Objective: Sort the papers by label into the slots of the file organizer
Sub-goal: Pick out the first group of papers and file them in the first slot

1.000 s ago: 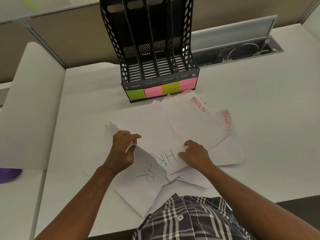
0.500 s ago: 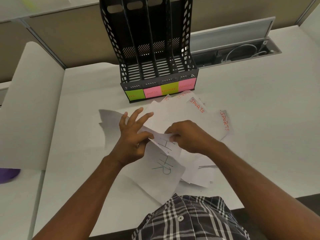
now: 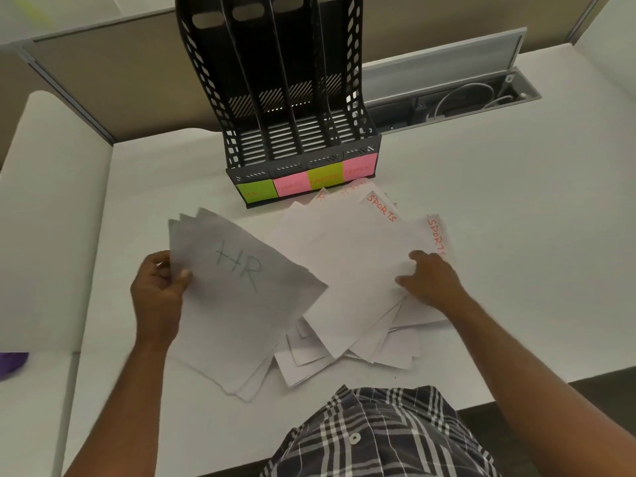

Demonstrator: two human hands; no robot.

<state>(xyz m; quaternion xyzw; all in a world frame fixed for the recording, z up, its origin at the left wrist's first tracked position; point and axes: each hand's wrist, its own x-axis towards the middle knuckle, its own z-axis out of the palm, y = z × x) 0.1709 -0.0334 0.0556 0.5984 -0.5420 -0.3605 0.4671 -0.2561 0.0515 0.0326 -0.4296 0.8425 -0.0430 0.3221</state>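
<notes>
Left hand (image 3: 156, 287) grips a small bunch of sheets (image 3: 241, 304) by their left edge, thumb on top and fingers curled behind; the top sheet reads "HR" in dark pen and the bunch is tilted, its upper corners raised off the white counter (image 3: 516, 235). Right hand (image 3: 430, 282) lies palm down with fingers spread on the loose pile of papers (image 3: 344, 263) beside it, pressing on it without closing on any sheet. Two sheets at the far right of that pile show "SPORTS" in orange along their edges, and more sheets fan out underneath toward the person's checked shirt (image 3: 378, 435).

Just beyond the pile stands the black file organizer (image 3: 285, 98), upright with four slots, all showing bare slatted floors. Across its front lip are four sticky labels (image 3: 306, 180): green, pink, green, pink from left to right. The leftmost reads "HR"; the writing on the others is too faint to read with certainty. Behind the organizer to the right, an open cable tray (image 3: 464, 101) in the counter holds white cords.
</notes>
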